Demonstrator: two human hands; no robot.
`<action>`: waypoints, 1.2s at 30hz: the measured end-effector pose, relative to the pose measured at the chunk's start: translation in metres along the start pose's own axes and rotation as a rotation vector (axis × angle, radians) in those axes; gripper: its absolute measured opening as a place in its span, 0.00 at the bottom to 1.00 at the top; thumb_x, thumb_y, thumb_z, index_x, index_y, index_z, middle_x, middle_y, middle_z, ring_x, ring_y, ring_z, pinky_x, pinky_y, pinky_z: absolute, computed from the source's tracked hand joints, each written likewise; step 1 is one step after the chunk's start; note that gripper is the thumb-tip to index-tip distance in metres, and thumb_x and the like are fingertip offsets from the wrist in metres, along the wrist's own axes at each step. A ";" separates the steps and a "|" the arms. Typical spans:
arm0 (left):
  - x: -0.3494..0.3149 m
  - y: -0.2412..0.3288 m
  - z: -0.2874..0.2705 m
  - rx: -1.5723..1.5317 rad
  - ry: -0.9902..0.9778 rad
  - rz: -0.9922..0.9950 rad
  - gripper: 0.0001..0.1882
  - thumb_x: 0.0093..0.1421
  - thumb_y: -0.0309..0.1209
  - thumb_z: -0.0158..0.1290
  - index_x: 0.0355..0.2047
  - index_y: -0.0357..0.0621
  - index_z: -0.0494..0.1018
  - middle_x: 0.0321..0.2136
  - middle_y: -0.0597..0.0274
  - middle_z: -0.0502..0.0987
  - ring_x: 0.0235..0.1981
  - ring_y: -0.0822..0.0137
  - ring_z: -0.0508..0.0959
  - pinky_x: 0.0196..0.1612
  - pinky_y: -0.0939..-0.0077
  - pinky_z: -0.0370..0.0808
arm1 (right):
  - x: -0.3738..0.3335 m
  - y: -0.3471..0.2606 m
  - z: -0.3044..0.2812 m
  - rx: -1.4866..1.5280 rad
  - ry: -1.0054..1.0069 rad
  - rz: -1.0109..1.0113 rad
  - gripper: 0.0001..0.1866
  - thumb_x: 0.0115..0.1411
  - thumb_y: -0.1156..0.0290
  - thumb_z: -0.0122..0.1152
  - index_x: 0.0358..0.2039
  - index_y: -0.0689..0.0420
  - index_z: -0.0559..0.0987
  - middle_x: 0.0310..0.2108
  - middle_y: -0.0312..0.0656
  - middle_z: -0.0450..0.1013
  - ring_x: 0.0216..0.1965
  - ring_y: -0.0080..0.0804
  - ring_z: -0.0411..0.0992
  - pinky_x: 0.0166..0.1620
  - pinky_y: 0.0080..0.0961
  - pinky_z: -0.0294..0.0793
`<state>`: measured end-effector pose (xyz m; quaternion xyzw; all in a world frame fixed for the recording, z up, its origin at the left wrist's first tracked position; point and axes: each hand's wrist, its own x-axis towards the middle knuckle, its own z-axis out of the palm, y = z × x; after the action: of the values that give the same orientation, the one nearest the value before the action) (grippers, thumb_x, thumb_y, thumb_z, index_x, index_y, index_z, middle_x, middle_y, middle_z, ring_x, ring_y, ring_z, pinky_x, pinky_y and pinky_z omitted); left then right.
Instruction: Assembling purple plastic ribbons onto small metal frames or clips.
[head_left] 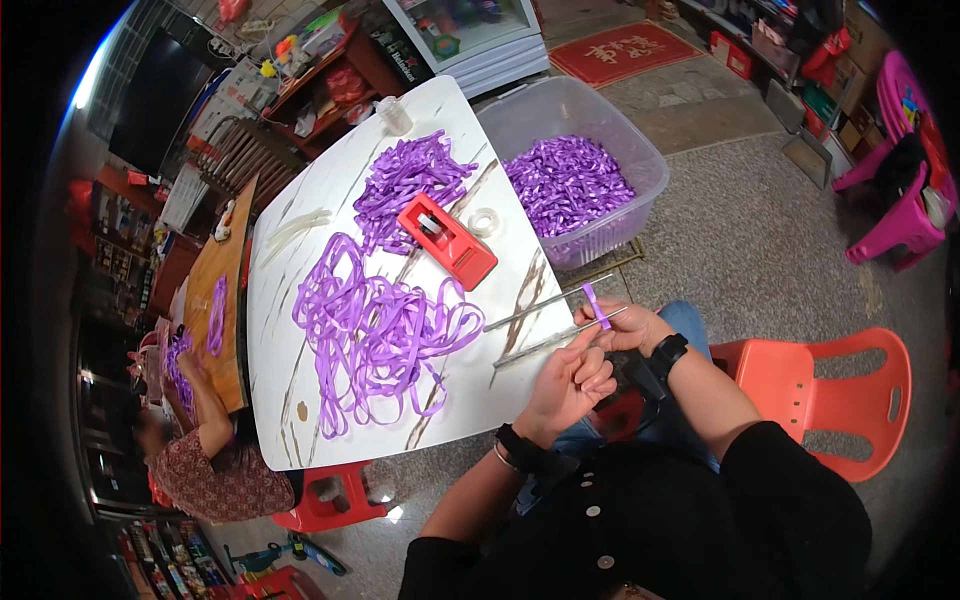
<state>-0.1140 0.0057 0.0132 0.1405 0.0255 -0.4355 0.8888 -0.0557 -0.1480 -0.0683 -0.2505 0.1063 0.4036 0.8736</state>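
Two thin metal rods [530,352] jut past the table's near right edge, side by side. Looped across their outer ends is a short purple ribbon [596,306]. My right hand [637,328] is closed at the rod tips, its fingertips pinching the ribbon's near end. Beside it, my left hand [571,388] has curled fingers, with the index finger reaching up to the nearer rod by the ribbon. Whether anything is between the left fingertips is hidden. A long tangled purple ribbon [375,345] lies on the white table [470,420], left of my hands.
On the table are folded purple ribbon pieces [410,185], a red tape dispenser [450,243], a clear tape roll [483,222] and pale strips [297,232]. A clear bin [650,170] of purple pieces stands beyond. An orange chair [850,400] is right; another person [215,450] sits left.
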 end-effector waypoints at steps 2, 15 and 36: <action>0.001 -0.001 0.001 0.007 0.000 0.001 0.26 0.56 0.33 0.35 0.56 0.43 0.50 0.13 0.70 0.53 0.19 0.75 0.56 0.28 0.82 0.56 | 0.006 0.003 -0.002 0.019 -0.007 -0.041 0.08 0.56 0.69 0.50 0.33 0.61 0.72 0.19 0.31 0.65 0.16 0.15 0.58 0.18 0.10 0.55; -0.025 0.014 0.015 0.355 0.264 -0.100 0.22 0.60 0.35 0.33 0.53 0.38 0.56 0.15 0.69 0.55 0.19 0.74 0.57 0.28 0.81 0.57 | -0.038 -0.035 0.053 -0.573 0.238 -0.061 0.15 0.58 0.59 0.48 0.39 0.54 0.74 0.30 0.29 0.73 0.26 0.13 0.68 0.26 0.11 0.65; -0.071 0.048 -0.022 0.043 0.041 0.261 0.19 0.60 0.37 0.36 0.47 0.36 0.59 0.18 0.70 0.53 0.21 0.75 0.56 0.32 0.80 0.58 | -0.057 -0.130 0.126 -1.763 0.168 -0.344 0.14 0.51 0.66 0.56 0.14 0.58 0.70 0.13 0.27 0.60 0.17 0.14 0.56 0.20 0.17 0.55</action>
<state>-0.1189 0.0938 0.0149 0.1703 0.0159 -0.3135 0.9341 0.0042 -0.1905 0.1071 -0.8705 -0.2173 0.1826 0.4020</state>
